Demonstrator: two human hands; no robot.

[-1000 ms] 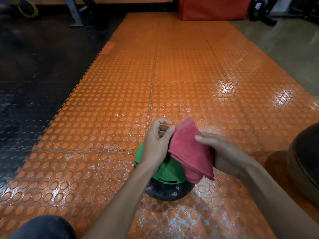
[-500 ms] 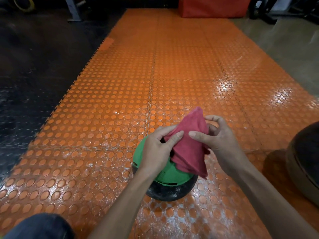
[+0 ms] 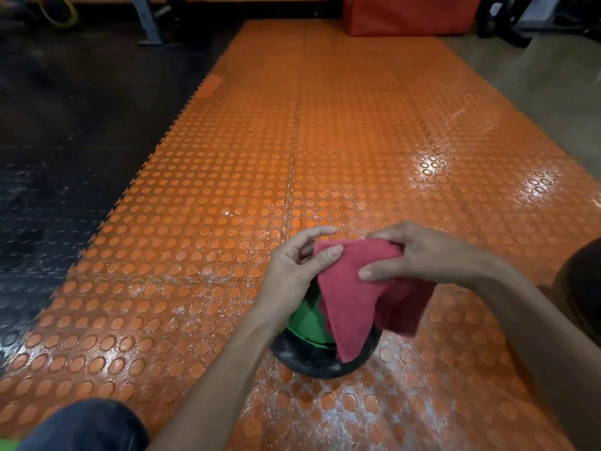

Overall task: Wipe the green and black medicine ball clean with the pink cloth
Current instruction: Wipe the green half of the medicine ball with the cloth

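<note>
The green and black medicine ball [image 3: 305, 340] sits on the orange studded floor mat [image 3: 227, 206], mostly hidden behind my hands and the cloth. The pink cloth [image 3: 354, 301] hangs spread above the ball, its lower corner draped over the ball's front. My left hand [image 3: 292, 271] pinches the cloth's upper left corner between thumb and fingers. My right hand [image 3: 419, 255] grips the cloth's upper right edge, thumb on the near face.
A dark round object [image 3: 582, 288] lies at the right edge. Black rubber flooring [image 3: 65, 141] borders the mat on the left. A red padded box [image 3: 409, 14] stands at the far end. My knee [image 3: 84, 428] shows at bottom left.
The cloth was bunched and held up in a peak; now both hands have pulled it apart sideways, so it hangs wider. My right hand shifted right.
</note>
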